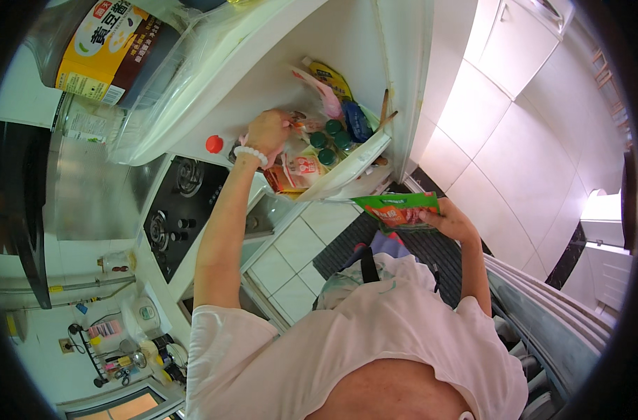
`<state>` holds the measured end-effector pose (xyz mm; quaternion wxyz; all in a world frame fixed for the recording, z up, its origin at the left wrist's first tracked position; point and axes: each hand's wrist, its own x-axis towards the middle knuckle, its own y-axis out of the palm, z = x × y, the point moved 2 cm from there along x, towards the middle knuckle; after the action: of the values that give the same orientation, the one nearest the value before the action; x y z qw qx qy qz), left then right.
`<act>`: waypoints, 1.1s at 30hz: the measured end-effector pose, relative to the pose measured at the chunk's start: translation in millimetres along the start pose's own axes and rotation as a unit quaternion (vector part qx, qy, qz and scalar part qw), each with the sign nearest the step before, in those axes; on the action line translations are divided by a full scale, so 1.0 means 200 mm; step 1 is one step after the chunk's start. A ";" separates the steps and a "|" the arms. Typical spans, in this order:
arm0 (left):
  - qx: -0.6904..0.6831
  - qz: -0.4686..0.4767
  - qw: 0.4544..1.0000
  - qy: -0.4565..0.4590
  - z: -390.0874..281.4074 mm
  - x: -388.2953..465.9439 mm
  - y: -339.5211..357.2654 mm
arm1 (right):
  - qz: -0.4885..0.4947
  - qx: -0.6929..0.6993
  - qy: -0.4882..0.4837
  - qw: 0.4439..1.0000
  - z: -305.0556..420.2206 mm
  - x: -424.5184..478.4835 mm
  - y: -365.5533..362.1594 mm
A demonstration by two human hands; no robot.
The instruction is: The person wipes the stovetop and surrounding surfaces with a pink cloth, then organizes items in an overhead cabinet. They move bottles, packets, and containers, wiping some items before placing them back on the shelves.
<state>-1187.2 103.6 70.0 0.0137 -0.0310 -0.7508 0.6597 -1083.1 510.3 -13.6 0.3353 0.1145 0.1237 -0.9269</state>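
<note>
My left hand (269, 134), with a white bead bracelet (250, 154) at the wrist, reaches into a white door shelf (345, 170) crowded with packets. Its fingers are partly hidden among the bags, so I cannot tell whether they grip one. Close by it are a white packet with red print (304, 165), an orange-brown box (278, 181) and several bottles with dark green caps (326, 156). A yellow pouch (329, 79) and a dark blue packet (356, 122) stand behind them. My right hand (452, 219) holds a green and red food pouch (397, 209) by one end, outside the shelf.
Above the left hand, a clear upper shelf (156, 79) carries a large soy sauce bottle (101, 52). A red cap (214, 144) shows beside the left wrist. Farther left is a black gas hob (185, 210). A dark ribbed mat (340, 247) lies on the tiled floor.
</note>
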 end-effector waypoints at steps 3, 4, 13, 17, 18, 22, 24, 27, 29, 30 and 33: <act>0.037 -0.008 0.999 0.018 -0.04 0.01 -0.01 | 0.009 0.013 -0.001 1.000 0.08 0.01 0.00; 0.032 -0.020 0.999 0.019 -0.04 0.01 0.00 | 0.012 0.015 -0.001 1.000 0.08 0.02 0.00; 0.066 -0.108 0.990 0.067 -0.11 0.09 -0.01 | -0.030 -0.007 -0.007 0.999 -0.14 0.02 -0.02; 0.053 -0.127 0.989 0.058 -0.16 0.11 -0.02 | -0.030 0.003 0.008 1.000 -0.11 -0.01 -0.03; 0.051 -0.144 0.986 0.060 -0.17 0.11 -0.02 | -0.031 0.003 0.013 0.999 -0.11 -0.02 -0.02; 0.035 -0.079 0.995 0.057 -0.19 0.09 0.01 | -0.021 0.000 0.032 0.999 -0.09 -0.03 -0.02; 0.032 -0.075 0.996 0.042 -0.19 0.09 0.04 | -0.024 0.005 0.040 0.999 -0.07 -0.05 -0.02; 0.000 -0.051 0.998 0.035 -0.19 0.08 0.01 | -0.021 -0.021 0.051 0.998 -0.08 -0.05 -0.03; 0.008 -0.068 0.996 0.055 -0.19 0.08 0.02 | -0.024 -0.024 0.051 0.998 -0.11 -0.04 -0.03; 0.012 -0.078 0.995 0.064 -0.18 0.08 0.02 | -0.025 -0.025 0.049 0.998 -0.11 -0.04 -0.03; 0.030 -0.072 0.993 0.086 -0.15 0.09 0.03 | -0.028 -0.022 0.020 0.999 -0.07 -0.02 -0.02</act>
<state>-1203.2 135.8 67.6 0.1266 -0.0332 -0.7272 0.6738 -1081.0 520.5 -25.2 0.3090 0.1224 0.1537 -0.9306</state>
